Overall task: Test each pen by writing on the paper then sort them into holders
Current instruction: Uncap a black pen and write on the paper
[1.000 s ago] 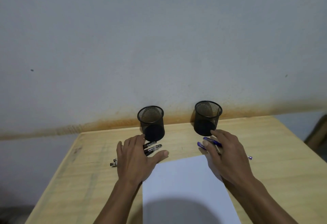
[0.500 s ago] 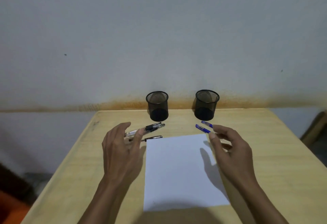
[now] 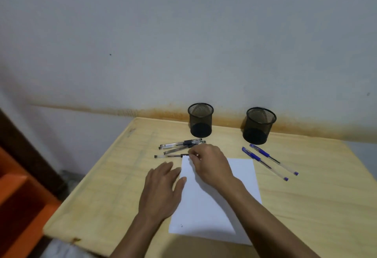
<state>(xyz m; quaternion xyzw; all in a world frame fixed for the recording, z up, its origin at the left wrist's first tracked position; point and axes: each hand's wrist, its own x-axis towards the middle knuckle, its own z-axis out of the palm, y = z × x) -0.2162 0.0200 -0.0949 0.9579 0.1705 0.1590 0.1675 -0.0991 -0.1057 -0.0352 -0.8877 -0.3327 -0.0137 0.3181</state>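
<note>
A white sheet of paper [image 3: 234,178] lies on the wooden table [image 3: 318,196]. Three black pens lie left of its top edge: the far one [image 3: 179,144], the middle one [image 3: 177,149], and the nearest one [image 3: 169,156]. My right hand [image 3: 212,163] reaches across the paper and pinches the grip end of the nearest black pen. With fingers flat, my left hand [image 3: 161,190] rests on the table at the paper's left edge. Two blue pens [image 3: 265,165] lie to the right of the paper. Two black mesh holders stand at the back, the left holder [image 3: 201,120] and the right holder [image 3: 258,125].
The table stands against a pale wall with a rusty stain line. An orange piece of furniture [image 3: 20,200] is beside the table's left side, lower down.
My right hand crossed from the blue pens on the right to the black pens and took hold of the nearest one. My left hand came down flat beside the paper. The view shifted left.
</note>
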